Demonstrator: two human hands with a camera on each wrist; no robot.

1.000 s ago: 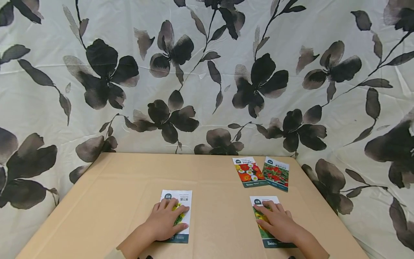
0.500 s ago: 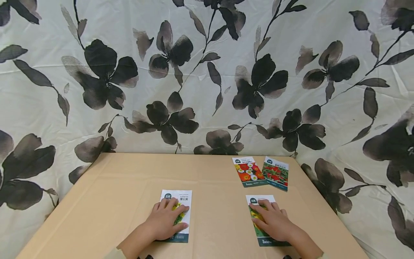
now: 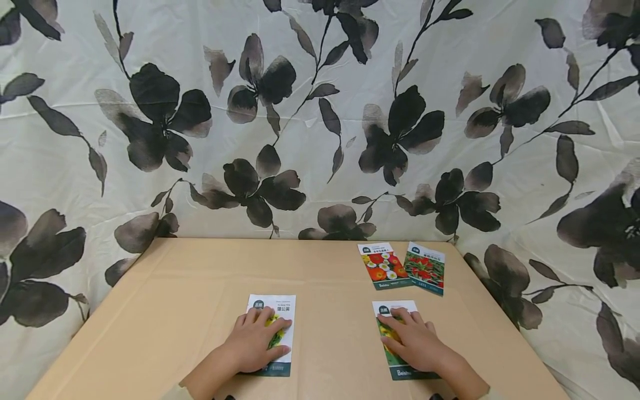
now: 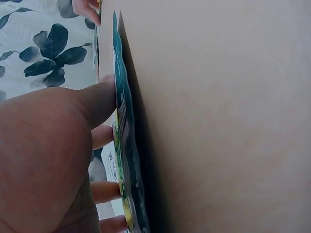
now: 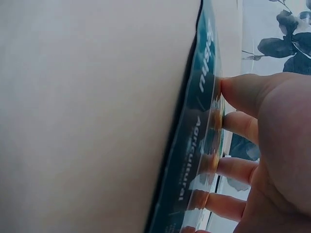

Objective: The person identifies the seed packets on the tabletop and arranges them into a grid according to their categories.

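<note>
My left hand (image 3: 257,340) rests on a white seed packet (image 3: 285,333) with a yellow-flower picture and a dark teal bottom band, its fingertips pressing the front. In the left wrist view the thumb and fingers touch the face of that packet (image 4: 127,121). To the right, my right hand (image 3: 415,340) lies with spread fingers on a second seed packet (image 3: 400,366), also with yellow flowers and a teal band. The right wrist view shows fingertips down on the glossy front of this packet (image 5: 187,160). Both hands cover much of the pictures beneath them.
Two more seed packets lie at the table's back right: one with red, orange and white blooms (image 3: 382,269), slightly overlapping one with red flowers (image 3: 425,269). A floral cloth (image 3: 320,128) hangs behind the tan table (image 3: 200,278).
My right hand has slid its packet leftward across the table, toward the left one. The left hand and its packet have stayed in place.
</note>
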